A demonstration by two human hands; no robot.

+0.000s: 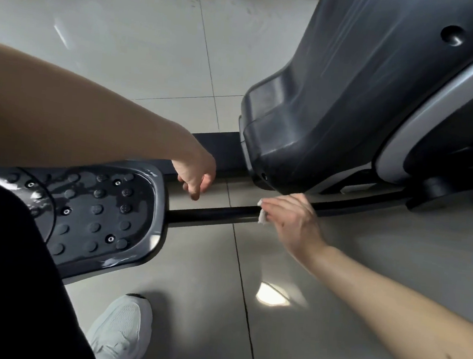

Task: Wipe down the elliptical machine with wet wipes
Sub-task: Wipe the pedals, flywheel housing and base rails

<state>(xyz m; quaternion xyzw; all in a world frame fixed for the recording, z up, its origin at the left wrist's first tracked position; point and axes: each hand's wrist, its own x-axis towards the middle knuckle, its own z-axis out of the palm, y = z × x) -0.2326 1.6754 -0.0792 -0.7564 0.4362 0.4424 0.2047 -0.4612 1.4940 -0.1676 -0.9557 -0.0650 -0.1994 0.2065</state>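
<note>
The elliptical's dark grey housing (352,89) fills the upper right. A black pedal bar (212,216) runs from the studded foot pedal (98,213) at the left toward the housing. My right hand (291,221) is wrapped over this bar, pressing a white wet wipe (262,217) against it; only the wipe's edge shows under the fingers. My left hand (197,176) hangs just behind the bar near the pedal's front edge, fingers loosely curled and apart, holding nothing. The pedal surface looks wet and glossy.
A black base rail (218,149) lies on the grey tiled floor (155,43) behind my left hand. My white shoe (122,332) stands on the floor below the pedal. Black clothing (7,273) covers the lower left.
</note>
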